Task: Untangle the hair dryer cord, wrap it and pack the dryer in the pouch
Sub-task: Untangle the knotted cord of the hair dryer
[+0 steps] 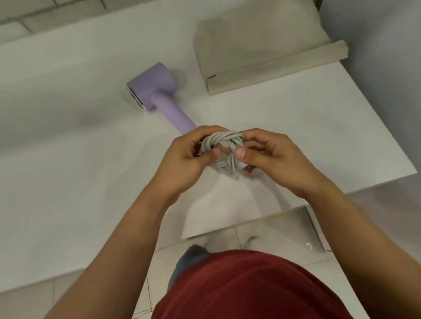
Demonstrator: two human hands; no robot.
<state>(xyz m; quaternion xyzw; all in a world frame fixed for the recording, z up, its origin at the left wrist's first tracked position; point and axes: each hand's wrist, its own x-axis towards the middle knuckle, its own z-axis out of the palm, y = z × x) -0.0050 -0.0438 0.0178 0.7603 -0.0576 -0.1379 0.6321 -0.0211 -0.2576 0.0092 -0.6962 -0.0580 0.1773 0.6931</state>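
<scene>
We hold the grey cord (225,148), wound into a tight coil, just above the white table (61,162), our left hand (191,158) gripping its left side and our right hand (268,155) pinching its right side, thumbs toward us. The lilac hair dryer (157,94) lies on the table just beyond, its handle reaching toward our left hand. The beige pouch (257,42) lies flat at the far right.

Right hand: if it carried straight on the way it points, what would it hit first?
The right hand grips the cord coil; pushing on, it would likely meet the left hand across that coil, then the purple dryer. Height above the table is unclear.
</scene>
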